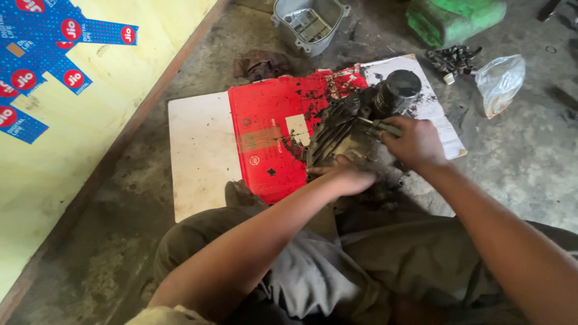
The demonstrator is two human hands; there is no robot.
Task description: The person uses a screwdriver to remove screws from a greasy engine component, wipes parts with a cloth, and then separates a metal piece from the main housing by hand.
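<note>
A dirty grey engine block [349,129] with cooling fins and a dark round cylinder end lies on a flattened red and white cardboard sheet [265,129] on the floor. My left hand [344,176] rests on the near edge of the block and holds it steady. My right hand [415,143] is closed around a small grey tool [385,127] whose tip touches the top of the block. Dark grime and bits are scattered over the cardboard beside the block.
A grey metal engine cover [310,23] lies at the far middle, a green plastic container [454,19] at the far right. Small dark metal parts [453,59] and a clear plastic bag [500,81] lie on the concrete floor. A yellow wall [66,150] runs along the left.
</note>
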